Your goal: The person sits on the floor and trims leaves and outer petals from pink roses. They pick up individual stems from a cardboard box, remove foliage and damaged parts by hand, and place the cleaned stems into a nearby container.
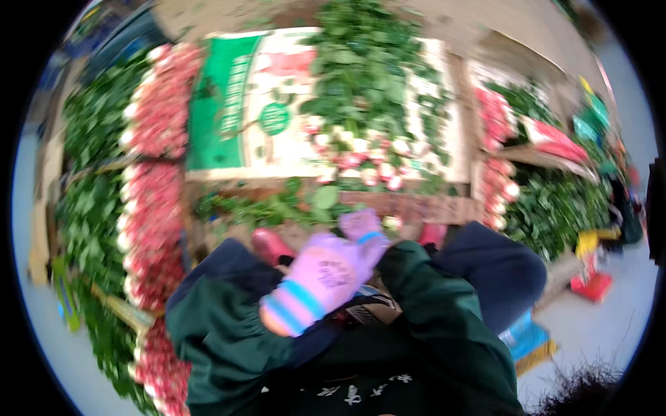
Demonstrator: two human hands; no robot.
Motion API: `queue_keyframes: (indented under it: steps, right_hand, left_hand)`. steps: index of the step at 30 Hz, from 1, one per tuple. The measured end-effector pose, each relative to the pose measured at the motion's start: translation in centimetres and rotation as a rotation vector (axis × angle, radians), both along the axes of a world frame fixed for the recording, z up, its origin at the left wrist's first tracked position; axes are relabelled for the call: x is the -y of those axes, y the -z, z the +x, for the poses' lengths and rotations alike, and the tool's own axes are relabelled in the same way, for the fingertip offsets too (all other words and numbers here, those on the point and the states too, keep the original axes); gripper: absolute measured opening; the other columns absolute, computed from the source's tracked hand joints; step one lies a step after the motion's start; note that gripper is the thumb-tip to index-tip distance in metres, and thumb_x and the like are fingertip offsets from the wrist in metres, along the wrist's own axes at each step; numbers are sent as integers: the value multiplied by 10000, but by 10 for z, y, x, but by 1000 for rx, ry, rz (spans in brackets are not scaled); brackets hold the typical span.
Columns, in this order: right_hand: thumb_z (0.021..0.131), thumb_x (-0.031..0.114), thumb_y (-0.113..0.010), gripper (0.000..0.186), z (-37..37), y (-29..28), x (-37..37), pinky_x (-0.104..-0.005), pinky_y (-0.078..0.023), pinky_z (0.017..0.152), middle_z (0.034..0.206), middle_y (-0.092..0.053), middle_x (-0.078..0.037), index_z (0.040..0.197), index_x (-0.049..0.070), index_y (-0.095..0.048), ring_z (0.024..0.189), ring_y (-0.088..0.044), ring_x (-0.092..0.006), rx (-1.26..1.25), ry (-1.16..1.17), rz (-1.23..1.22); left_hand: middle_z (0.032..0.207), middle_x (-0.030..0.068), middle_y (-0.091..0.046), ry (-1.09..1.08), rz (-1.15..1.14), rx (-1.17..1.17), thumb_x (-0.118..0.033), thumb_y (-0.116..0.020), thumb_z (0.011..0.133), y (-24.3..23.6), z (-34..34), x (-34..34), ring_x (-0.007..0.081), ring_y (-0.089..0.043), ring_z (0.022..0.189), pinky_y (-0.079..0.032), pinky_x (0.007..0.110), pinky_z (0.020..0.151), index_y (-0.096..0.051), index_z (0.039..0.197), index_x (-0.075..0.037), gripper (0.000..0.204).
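Observation:
Both my hands wear purple knit gloves with light blue cuff stripes and are close together above my lap. The back of my left hand faces up, with its fingers turned under and out of sight. Just beyond it, my right hand reaches in from the right sleeve, smeared by motion. Whether either hand holds anything cannot be made out. Ahead lies a pile of leafy rose stems, with pink-and-white rose heads toward me. These rest on a white and green printed sack spread over a work surface.
Stacked pink-and-white roses line a wooden rack on my left. More roses fill the right-hand rack. A wooden plank edges the work surface, with loose green stems beside it. A red object lies at the far right.

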State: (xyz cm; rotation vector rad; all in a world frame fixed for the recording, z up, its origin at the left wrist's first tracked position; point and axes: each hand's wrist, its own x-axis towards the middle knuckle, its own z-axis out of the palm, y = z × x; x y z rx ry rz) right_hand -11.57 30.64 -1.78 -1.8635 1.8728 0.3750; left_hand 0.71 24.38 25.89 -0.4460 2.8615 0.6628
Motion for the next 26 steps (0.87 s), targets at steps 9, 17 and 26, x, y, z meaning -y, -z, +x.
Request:
queue_keyframes:
  steps: [9, 17, 26]
  right_hand:
    - [821, 148, -567, 191, -18, -32, 23, -404, -492, 707, 876, -723, -62, 900, 127, -740, 859, -694, -272, -43, 68, -42]
    - [808, 147, -577, 402, -77, -122, 3, -406, -481, 944, 1153, -657, -140, 1205, 111, -629, 1066, -622, -325, 446, 183, -171]
    - [742, -2, -605, 441, 11, -309, 15, -336, -510, 874, 1061, -689, -135, 1183, -1, -623, 966, -655, -202, 1157, 205, -302]
  left_hand:
    - [760, 74, -646, 94, -72, 123, -353, -565, 893, -1, -14, -7, 286, -632, 653, -488, 429, 639, -500, 1312, -168, 463]
    - [810, 136, -666, -95, 44, 198, -405, -544, 885, 56, 18, -5, 305, -651, 780, -497, 438, 676, -601, 1115, -71, 410]
    - [817, 223, -640, -847, 201, -362, -442, -535, 919, -40, 77, -68, 378, -639, 714, -488, 460, 673, -634, 784, -17, 457]
